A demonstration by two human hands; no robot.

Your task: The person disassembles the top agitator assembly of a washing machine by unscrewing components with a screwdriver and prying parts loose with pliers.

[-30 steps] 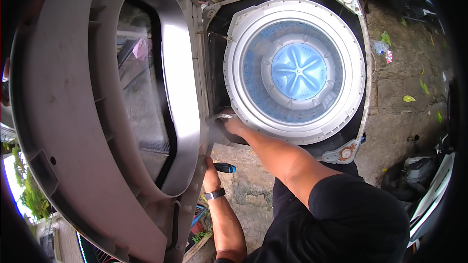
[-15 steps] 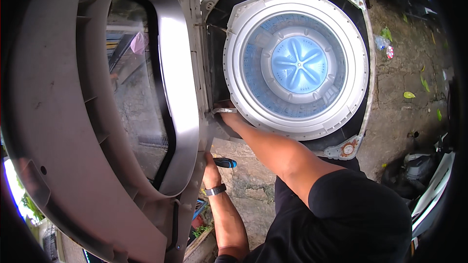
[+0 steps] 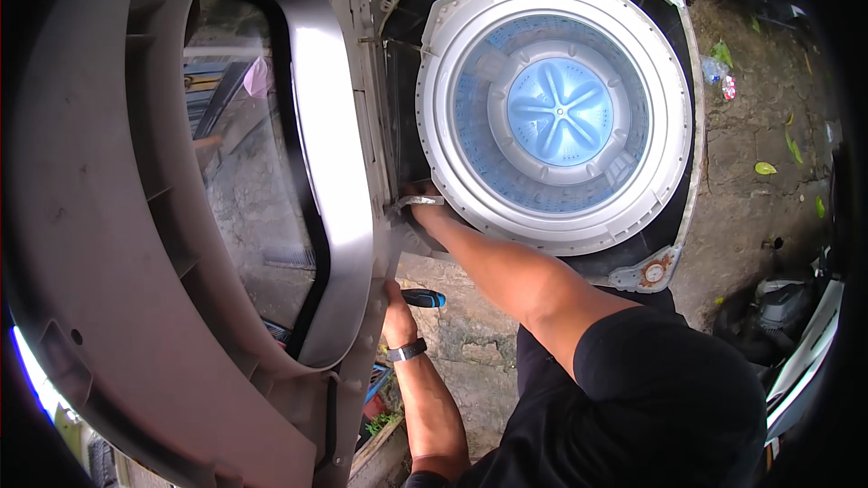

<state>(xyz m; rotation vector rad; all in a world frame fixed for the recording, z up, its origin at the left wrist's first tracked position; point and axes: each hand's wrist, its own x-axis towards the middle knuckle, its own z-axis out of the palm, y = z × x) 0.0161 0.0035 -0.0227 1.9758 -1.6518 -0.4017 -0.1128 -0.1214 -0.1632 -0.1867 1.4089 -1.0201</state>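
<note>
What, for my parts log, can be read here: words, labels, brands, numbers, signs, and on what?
None can be read.
Red-and-white scrap on the ground: any print is too small.
Black-and-blue handle by the left hand: no legible marking.
Pulsator: no legible marking.

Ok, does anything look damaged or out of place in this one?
Yes. The near-right corner plate shows rust-brown staining. The top cover is tipped up at the left, leaving the tub exposed. Plastic litter lies on the ground at right.
</note>
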